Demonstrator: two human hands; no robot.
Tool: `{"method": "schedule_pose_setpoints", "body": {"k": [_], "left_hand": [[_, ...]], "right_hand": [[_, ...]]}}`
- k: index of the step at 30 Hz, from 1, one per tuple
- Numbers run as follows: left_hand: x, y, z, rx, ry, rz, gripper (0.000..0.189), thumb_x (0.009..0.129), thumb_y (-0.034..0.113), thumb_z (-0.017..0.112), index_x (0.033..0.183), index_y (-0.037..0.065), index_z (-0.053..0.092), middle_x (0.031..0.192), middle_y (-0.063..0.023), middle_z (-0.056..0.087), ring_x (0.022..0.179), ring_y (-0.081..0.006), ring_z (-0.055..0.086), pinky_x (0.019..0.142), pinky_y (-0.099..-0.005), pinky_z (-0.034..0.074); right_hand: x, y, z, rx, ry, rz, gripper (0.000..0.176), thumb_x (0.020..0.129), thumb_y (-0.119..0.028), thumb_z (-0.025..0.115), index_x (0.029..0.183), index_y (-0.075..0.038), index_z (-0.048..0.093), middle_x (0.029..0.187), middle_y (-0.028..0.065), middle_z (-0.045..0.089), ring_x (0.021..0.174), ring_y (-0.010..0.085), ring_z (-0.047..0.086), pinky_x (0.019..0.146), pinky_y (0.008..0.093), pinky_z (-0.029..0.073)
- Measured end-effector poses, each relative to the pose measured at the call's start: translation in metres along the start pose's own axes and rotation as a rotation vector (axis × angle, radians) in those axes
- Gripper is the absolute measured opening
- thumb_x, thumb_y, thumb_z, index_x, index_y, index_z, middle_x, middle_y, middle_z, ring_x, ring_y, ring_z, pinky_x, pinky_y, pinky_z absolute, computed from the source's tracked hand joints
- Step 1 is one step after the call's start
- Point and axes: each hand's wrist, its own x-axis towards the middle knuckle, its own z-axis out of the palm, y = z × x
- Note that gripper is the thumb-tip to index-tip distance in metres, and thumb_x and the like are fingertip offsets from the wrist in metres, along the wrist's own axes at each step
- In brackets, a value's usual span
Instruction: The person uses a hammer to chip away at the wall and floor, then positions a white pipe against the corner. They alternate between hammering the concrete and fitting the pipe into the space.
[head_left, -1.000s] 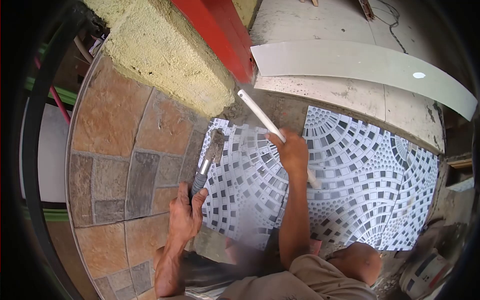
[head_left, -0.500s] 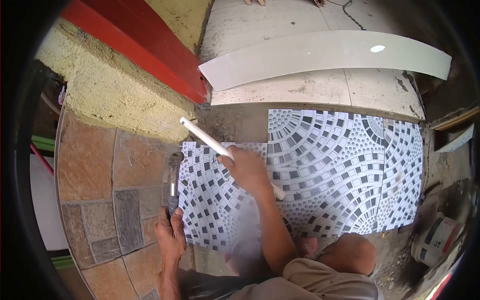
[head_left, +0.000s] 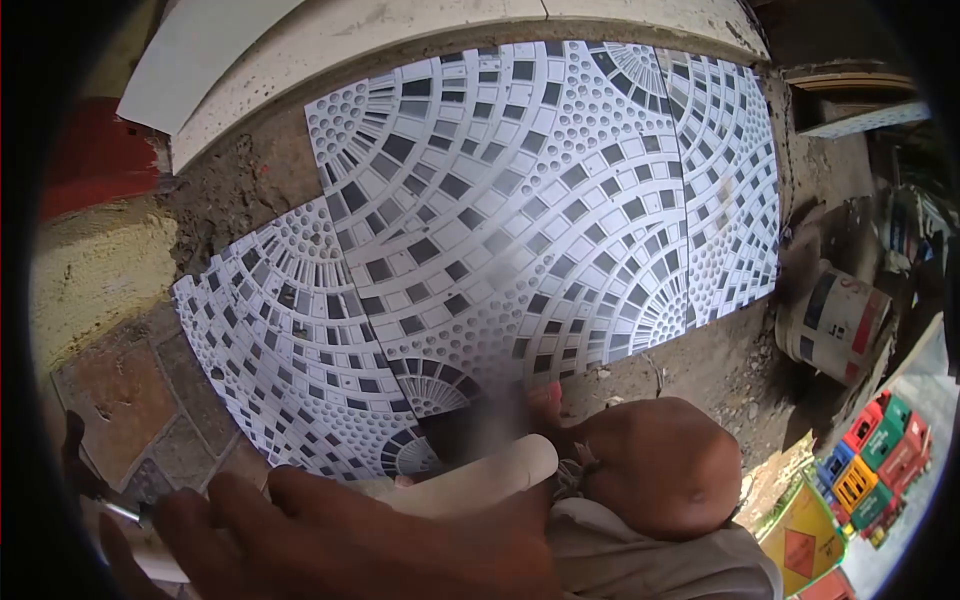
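My right hand (head_left: 400, 545) is large and close to the camera at the bottom, its fingers wrapped round a white plastic pipe (head_left: 490, 478). The pipe lies crosswise, one rounded end to the right of the hand. At the lower left edge, a hammer (head_left: 122, 511) shows its dark head and shiny metal neck; my left hand on its handle is mostly hidden behind the right. Beyond the hands, a mosaic-patterned floor tile (head_left: 290, 330) lies against a larger patterned tile (head_left: 480, 200), with a narrower one (head_left: 730, 190) to the right.
Rough mortar (head_left: 240, 185) borders the tiles at upper left, near a red post (head_left: 95, 165) and a white strip (head_left: 205, 55). My bent knee (head_left: 650, 465) is at lower right. A paint bucket (head_left: 835, 320) and coloured crates (head_left: 870, 465) stand on the right.
The view has turned and shifted right, and come closer to the tiles. My right hand has drawn the pipe back from over the left tile towards me. The hammer is still at the left.
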Motion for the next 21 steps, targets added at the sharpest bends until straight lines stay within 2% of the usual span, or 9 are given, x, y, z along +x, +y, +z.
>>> {"method": "schedule_pose_setpoints", "body": {"k": [1,3,4,8,10,12,14,17,21], "left_hand": [[-0.002,0.0,0.0,0.006,-0.013,-0.003,0.03,0.1,0.033,0.047,0.096,0.004,0.053,0.064,-0.0019,0.046,0.055,-0.0115,0.047,0.049,-0.027,0.041],[-0.004,0.0,0.0,0.017,-0.033,0.011,0.032,0.101,0.035,0.045,0.098,0.004,0.053,0.066,-0.003,0.048,0.057,-0.0123,0.049,0.051,-0.0269,0.043],[-0.006,0.002,-0.001,0.014,-0.032,0.025,0.034,0.101,0.037,0.044,0.099,0.004,0.054,0.067,-0.0036,0.049,0.058,-0.0127,0.05,0.052,-0.0268,0.044],[-0.008,0.004,-0.009,0.043,-0.046,0.08,0.039,0.102,0.041,0.04,0.103,0.005,0.054,0.072,-0.0059,0.053,0.061,-0.0144,0.054,0.055,-0.0266,0.048],[-0.008,0.004,-0.012,0.06,-0.047,0.096,0.042,0.102,0.044,0.038,0.104,0.005,0.054,0.074,-0.007,0.055,0.063,-0.0152,0.057,0.057,-0.0265,0.05],[-0.006,0.005,-0.011,0.065,-0.013,0.103,0.038,0.102,0.044,0.041,0.098,0.007,0.052,0.067,-0.0021,0.048,0.051,-0.011,0.046,0.044,-0.0237,0.036],[-0.005,0.006,-0.008,0.065,0.017,0.11,0.036,0.101,0.043,0.044,0.094,0.009,0.051,0.062,0.0016,0.042,0.044,-0.0071,0.038,0.037,-0.0219,0.027],[-0.01,0.003,-0.001,0.028,0.132,0.096,0.032,0.101,0.04,0.047,0.093,0.009,0.051,0.059,0.0038,0.039,0.042,-0.0035,0.033,0.036,-0.0212,0.023],[-0.018,0.014,-0.005,0.094,-0.009,0.115,0.031,0.102,0.038,0.044,0.092,0.008,0.048,0.057,0.0009,0.042,0.04,-0.0068,0.037,0.035,-0.0226,0.027]], "right_hand": [[0.0,-0.006,-0.005,-0.034,0.034,0.092,0.034,0.068,-0.037,0.072,0.052,-0.021,0.046,0.06,-0.0087,0.041,0.058,0.0078,0.044,0.043,0.0262,0.034],[0.006,0.001,-0.025,0.176,-0.355,0.068,0.025,0.076,-0.029,0.068,0.072,-0.014,0.049,0.066,-0.002,0.048,0.06,0.0146,0.052,0.046,0.0311,0.042],[0.027,0.018,-0.036,0.271,-0.563,-0.064,0.022,0.08,-0.02,0.066,0.093,-0.008,0.052,0.073,0.0052,0.054,0.063,0.0201,0.058,0.048,0.0329,0.047],[0.038,0.036,-0.042,0.314,-0.795,-0.309,0.051,0.091,-0.021,0.056,0.135,-0.001,0.043,0.092,0.0198,0.06,0.073,0.0293,0.066,0.058,0.0425,0.051],[0.049,0.038,-0.038,0.41,-0.818,-0.26,0.038,0.092,-0.02,0.056,0.124,-0.001,0.049,0.084,0.0167,0.061,0.071,0.0296,0.065,0.058,0.0436,0.051],[0.057,0.042,-0.02,0.349,-0.946,-0.202,0.031,0.092,-0.021,0.058,0.115,-0.001,0.053,0.08,0.0154,0.062,0.07,0.0304,0.065,0.059,0.0438,0.05],[0.047,0.056,0.017,0.365,-0.704,-0.233,0.022,0.093,-0.028,0.061,0.1,-0.008,0.055,0.068,0.0111,0.06,0.058,0.0292,0.063,0.055,0.0418,0.051],[0.04,0.083,0.066,0.305,-0.674,-0.173,0.023,0.091,-0.027,0.063,0.101,-0.007,0.058,0.069,0.0137,0.064,0.062,0.0323,0.065,0.059,0.045,0.051],[0.038,0.098,0.101,0.176,-0.792,-0.032,0.025,0.089,-0.026,0.067,0.105,-0.007,0.061,0.073,0.0162,0.065,0.069,0.0328,0.065,0.066,0.0438,0.049]]}}
